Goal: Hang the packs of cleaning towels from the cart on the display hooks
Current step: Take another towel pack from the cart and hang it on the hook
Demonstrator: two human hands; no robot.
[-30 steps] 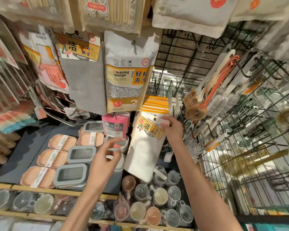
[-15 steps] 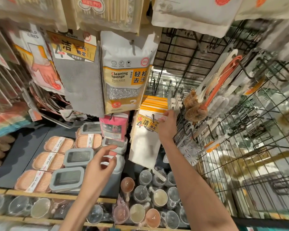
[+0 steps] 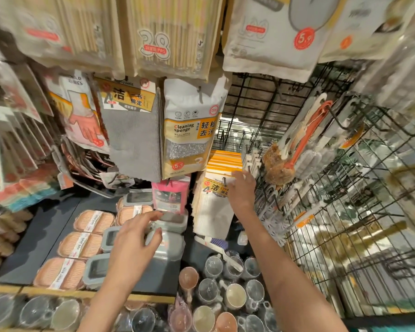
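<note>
The right hand (image 3: 241, 191) covers the white towel pack (image 3: 212, 209) header's right end, its hook too small to make out, and the top bags blur past the frame.

— Where was the towel pack (image 3: 212, 207)?

— It hung low on the display hook (image 3: 224, 182), just under the sponge bag, beside the wire grid.

— What did it look like?

— A white cloth, long and a little tilted, with a yellow header card bearing a big "4". More yellow-striped headers (image 3: 224, 160) of the same sort were stacked behind it on that hook.
</note>
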